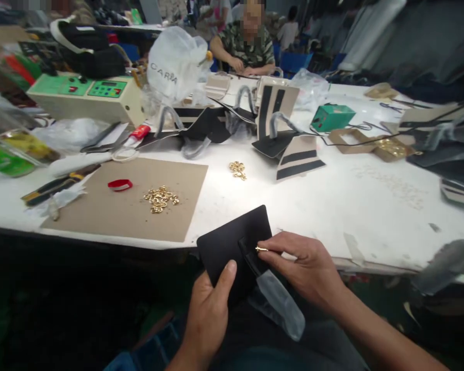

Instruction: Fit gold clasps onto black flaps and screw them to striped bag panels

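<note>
My left hand (pixel 212 309) grips a black bag panel (pixel 226 242) by its lower left side, thumb on the face that I see. A black strap (pixel 249 256) runs over that panel, and a handle in clear plastic wrap (pixel 282 304) hangs below it. Between the thumb and forefinger of my right hand (pixel 305 263) is a small gold metal fitting (pixel 261 249), held just beside the strap; whether it touches the strap I cannot tell. On a brown board (pixel 112 221) to the left lies a pile of gold rings (pixel 160 198). A smaller heap of gold fittings (pixel 237 170) sits on the white table.
Half-made striped bag pieces (pixel 286 147) with wrapped handles stand across the table (pixel 224 206). Pliers (pixel 62 185) and a red band (pixel 119 185) lie at left, near a green-topped machine (pixel 85 98). A green box (pixel 332 117) stands at right. Opposite, a person (pixel 243 46) sits working.
</note>
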A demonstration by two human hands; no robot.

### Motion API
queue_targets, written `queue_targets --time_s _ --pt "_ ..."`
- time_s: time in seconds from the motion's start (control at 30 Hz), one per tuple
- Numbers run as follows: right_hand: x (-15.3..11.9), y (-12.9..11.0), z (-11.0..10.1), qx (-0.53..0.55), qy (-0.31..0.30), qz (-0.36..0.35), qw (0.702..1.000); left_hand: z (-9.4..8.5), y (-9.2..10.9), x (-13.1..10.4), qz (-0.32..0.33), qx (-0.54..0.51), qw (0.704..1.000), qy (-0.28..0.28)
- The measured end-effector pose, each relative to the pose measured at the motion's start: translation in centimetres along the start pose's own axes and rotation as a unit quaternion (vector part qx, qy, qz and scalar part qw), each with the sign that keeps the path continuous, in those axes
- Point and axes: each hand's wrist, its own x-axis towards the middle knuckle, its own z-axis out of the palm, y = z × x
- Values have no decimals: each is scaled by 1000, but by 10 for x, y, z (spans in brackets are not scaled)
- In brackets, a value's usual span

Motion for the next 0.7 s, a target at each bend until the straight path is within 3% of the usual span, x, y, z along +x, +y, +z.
queue_targets --time_s 0.17,0.33,0.5,0.7 --pt "-40 9 -27 -22 86 34 995 48 4 -18 41 112 992 -43" --pt "-59 9 -55 -40 136 25 990 78 -2 -34 73 165 981 -76" --pt "-70 13 -66 -44 126 14 991 89 -3 -44 131 206 964 -101" --pt "-79 14 -66 -27 122 19 992 90 -5 -53 168 241 949 -118"
